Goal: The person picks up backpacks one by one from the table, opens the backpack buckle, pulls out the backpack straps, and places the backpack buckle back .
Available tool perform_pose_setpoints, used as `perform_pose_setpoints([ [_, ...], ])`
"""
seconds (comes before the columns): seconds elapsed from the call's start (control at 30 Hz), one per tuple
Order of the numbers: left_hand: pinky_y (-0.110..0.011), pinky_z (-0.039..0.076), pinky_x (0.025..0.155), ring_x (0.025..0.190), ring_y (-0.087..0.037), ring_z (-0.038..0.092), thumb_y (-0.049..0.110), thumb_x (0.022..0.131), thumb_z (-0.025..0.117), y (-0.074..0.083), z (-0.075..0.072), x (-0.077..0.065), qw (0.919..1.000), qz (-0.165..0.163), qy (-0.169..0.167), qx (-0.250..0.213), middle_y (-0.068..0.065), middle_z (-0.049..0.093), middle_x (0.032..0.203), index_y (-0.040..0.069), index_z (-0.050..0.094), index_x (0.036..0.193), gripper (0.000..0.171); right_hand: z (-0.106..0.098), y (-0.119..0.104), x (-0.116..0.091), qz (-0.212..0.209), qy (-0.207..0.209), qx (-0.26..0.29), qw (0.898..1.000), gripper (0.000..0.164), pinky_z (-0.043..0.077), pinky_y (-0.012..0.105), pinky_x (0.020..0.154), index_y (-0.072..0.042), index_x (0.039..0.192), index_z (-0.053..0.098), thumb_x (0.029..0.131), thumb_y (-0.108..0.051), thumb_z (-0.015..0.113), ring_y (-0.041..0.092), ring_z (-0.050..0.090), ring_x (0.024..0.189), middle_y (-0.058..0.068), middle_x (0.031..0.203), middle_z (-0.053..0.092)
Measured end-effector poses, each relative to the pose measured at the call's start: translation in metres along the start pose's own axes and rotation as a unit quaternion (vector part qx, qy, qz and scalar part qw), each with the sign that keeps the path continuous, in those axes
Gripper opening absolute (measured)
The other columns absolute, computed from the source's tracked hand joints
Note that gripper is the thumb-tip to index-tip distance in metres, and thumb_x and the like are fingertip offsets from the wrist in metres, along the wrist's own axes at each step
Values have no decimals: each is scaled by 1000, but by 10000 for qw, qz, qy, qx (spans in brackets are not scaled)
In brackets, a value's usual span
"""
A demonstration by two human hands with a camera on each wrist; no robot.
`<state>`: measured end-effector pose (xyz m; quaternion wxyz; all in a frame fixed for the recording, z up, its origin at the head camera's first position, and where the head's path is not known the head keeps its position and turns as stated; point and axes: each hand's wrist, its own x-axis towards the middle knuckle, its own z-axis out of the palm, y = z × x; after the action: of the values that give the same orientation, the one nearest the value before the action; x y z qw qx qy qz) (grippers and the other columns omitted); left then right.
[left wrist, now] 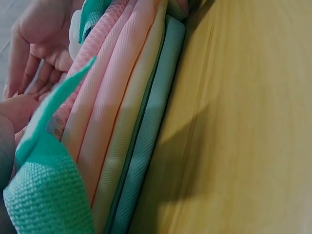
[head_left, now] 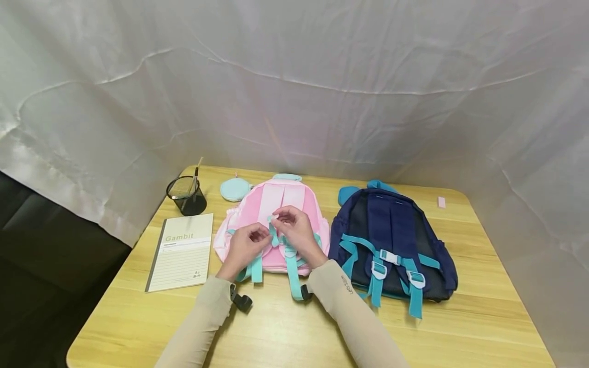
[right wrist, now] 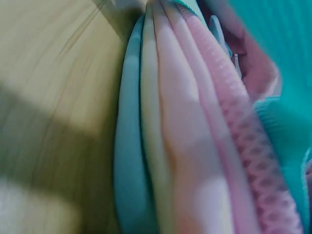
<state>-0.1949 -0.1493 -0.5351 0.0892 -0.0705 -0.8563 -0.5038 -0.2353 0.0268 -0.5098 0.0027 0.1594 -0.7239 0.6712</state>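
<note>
Got a teal webbing strap (head_left: 274, 237) pinched in the right hand (head_left: 294, 230), with the left hand (head_left: 246, 248) bent-fingered right beside; can't tell whether gripping too. Probably best to keep that webbing flat, check for twists, and go gently so as not to drag the pink backpack (head_left: 250, 209) around. As for looks: lying back-side up on the wooden table (head_left: 276, 337), pink mesh, teal tails (head_left: 256, 270) off the near edge, pastel bands (left wrist: 109, 92) along the side. Nearby: navy backpack (head_left: 381, 220) to the right, Gambit notebook (head_left: 181, 260) to the left.
</note>
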Motion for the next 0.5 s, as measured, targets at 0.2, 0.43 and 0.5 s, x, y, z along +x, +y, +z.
perform_pose_setpoints([
  [0.2,-22,51,69,74,-13,62,13,89,80,1,-3,1,9999,25,19,-164,0,71,81,11,76,88,4,-5,-12,1,-421,-59,-845,9955,11,54,36,90,-10,104,74,93,-9,78,15,66,88,6,95,72],
  [0.43,-22,51,69,74,-12,62,16,90,80,1,-2,-2,10000,50,10,48,1,71,80,15,76,88,5,-12,-13,-1,-379,-171,-1006,9941,11,54,31,88,-10,105,74,94,-10,77,14,67,88,5,96,72],
  [0.5,-22,51,69,74,-12,62,17,91,80,1,-2,-3,9999,85,9,77,2,71,81,16,75,90,5,-13,-13,-2,-387,-146,-991,9942,11,54,32,90,-10,106,74,95,-10,76,14,67,90,5,97,72],
])
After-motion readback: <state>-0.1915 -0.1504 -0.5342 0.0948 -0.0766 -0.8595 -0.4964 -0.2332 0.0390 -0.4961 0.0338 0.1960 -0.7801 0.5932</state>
